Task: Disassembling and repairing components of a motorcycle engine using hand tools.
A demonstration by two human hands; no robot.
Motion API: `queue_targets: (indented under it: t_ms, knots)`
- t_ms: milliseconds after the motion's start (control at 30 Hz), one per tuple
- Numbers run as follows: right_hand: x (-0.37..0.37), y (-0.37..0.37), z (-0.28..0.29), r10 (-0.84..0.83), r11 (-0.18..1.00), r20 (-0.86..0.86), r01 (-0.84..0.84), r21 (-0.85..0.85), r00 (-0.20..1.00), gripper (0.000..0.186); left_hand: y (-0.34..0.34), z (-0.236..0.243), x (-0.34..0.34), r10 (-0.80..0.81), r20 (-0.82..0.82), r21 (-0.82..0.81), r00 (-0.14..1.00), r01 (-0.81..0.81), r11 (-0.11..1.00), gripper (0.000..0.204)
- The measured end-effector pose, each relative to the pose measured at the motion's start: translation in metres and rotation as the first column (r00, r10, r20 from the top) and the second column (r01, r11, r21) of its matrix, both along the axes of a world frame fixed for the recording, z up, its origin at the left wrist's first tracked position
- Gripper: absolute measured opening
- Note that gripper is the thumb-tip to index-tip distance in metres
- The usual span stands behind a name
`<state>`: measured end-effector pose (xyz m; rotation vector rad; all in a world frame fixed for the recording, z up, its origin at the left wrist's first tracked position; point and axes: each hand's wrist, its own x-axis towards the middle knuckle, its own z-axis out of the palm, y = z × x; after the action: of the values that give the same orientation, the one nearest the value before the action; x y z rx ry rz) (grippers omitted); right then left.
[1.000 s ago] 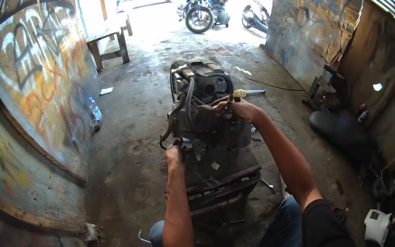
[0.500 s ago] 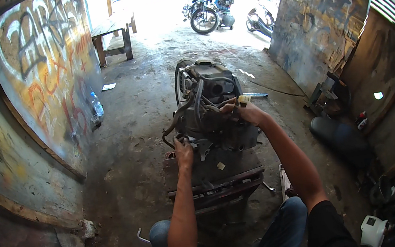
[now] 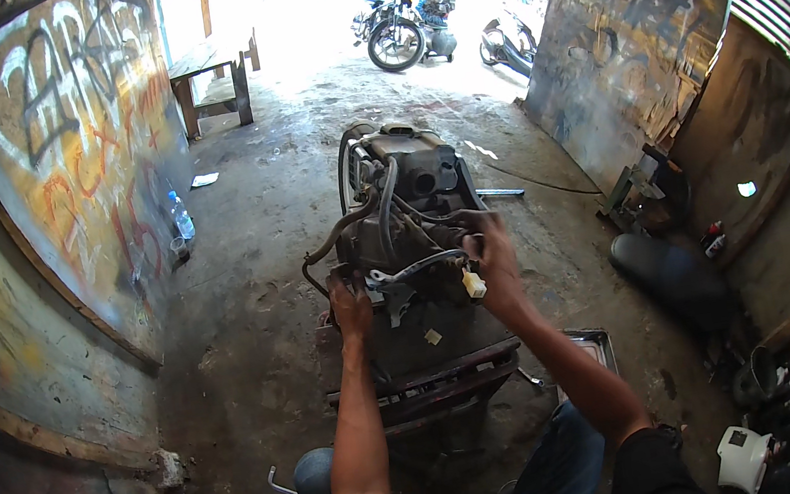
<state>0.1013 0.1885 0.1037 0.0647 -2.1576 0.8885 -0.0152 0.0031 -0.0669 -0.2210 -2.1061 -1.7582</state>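
A greasy motor engine (image 3: pixel 409 200) with black hoses sits on a low dark stand (image 3: pixel 424 379) in front of me. My left hand (image 3: pixel 351 304) is at its near left corner, fingers curled round a dark part I cannot make out. At the engine's near right side is my right hand (image 3: pixel 490 246), slightly blurred, its fingers bent against a part that the hand itself hides. A grey cable (image 3: pixel 413 268) crosses the engine's near face toward that hand. The cream plug connector (image 3: pixel 474 283) hangs just below the right hand's fingers.
A blue-handled or metal bar (image 3: pixel 501 193) lies right of the engine. A wrench (image 3: pixel 532 378) and a metal tray (image 3: pixel 593 345) are on the floor by my right knee. A black seat (image 3: pixel 666 269) rests farther right. A water bottle (image 3: pixel 181 216) stands by the left wall.
My right hand has moved down and slightly nearer along the engine's right side. The cream connector, above that hand before, now hangs below it. The left hand stays at the same corner.
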Motion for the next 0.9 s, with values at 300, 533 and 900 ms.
queue_targets:
  t_ms: [300,533,900]
  knots:
    - [0.057,-0.100,-0.084,0.258,0.927,0.290,-0.321,0.196,0.922,0.044,0.002,-0.031,-0.018,0.058,-0.150,-0.140,0.987,-0.079,0.987,0.037]
    - [-0.012,-0.104,-0.101,-0.212,0.586,0.284,-0.112,0.803,0.935,0.060,-0.009,-0.046,-0.035,-0.131,0.001,-0.151,0.991,0.130,0.980,0.041]
    - [0.002,-0.072,-0.153,-0.044,0.670,0.152,-0.083,0.738,0.987,0.061,-0.012,-0.091,-0.063,-0.033,-0.133,-0.248,0.991,-0.001,0.969,0.046]
